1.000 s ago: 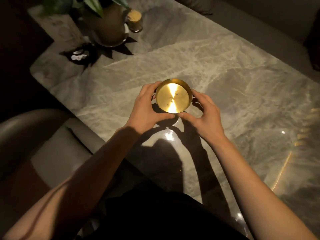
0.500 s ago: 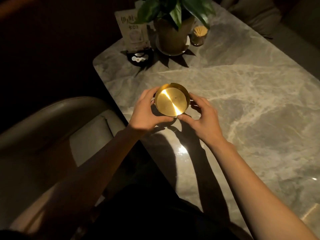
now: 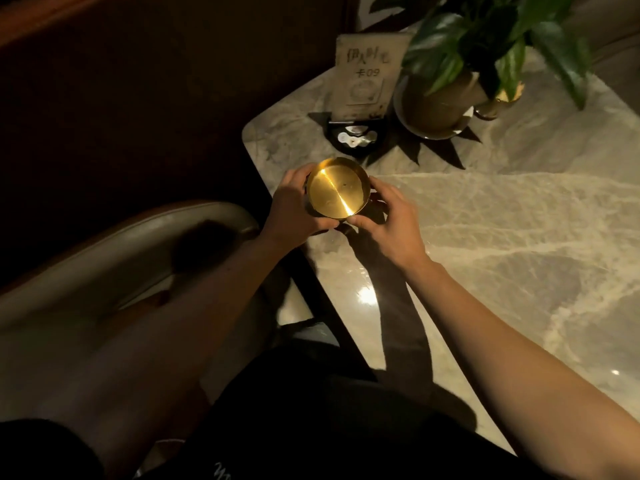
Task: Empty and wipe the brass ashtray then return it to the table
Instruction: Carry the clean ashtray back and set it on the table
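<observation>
Head view, round polished brass ashtray [image 3: 337,192] in two-handed grip, left hand [image 3: 294,209], right hand [image 3: 389,220], above veined marble table [image 3: 502,220] edge

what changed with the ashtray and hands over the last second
Both hands, left hand and right hand, carried the ashtray leftward, from over the middle of the table to its left edge. The grip stayed the same, a hand on each side, open side up. The plant pot stayed put.
</observation>
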Action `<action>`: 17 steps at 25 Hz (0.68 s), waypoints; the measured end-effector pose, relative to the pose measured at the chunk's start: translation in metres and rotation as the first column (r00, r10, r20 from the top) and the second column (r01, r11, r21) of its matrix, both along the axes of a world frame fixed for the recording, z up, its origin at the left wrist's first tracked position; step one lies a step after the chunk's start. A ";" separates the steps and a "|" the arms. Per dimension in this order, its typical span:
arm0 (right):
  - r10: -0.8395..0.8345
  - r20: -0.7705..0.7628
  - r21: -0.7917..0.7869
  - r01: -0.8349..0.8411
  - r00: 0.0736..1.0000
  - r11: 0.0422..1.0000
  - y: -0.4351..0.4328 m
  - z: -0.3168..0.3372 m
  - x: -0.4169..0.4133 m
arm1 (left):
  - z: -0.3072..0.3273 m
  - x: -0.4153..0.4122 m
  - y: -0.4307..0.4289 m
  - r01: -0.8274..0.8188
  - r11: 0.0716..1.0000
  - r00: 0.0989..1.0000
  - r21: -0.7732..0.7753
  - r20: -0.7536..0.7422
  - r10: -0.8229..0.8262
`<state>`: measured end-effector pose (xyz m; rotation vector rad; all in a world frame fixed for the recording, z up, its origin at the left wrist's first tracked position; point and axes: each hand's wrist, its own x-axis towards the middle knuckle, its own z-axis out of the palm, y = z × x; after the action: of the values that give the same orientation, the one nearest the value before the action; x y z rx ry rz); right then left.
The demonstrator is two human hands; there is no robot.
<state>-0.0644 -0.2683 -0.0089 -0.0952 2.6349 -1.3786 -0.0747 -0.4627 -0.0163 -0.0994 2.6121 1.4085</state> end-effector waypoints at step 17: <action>0.043 0.139 0.100 -0.057 0.989 0.993 -0.039 -0.029 -0.047 | -0.036 -0.030 -0.028 -0.019 0.998 1.000 0.060 0.021 0.017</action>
<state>-0.1113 -0.3069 -0.0382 -0.0511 2.5664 -1.1860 -0.1046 -0.4908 -0.0527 -0.1294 2.5564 1.4820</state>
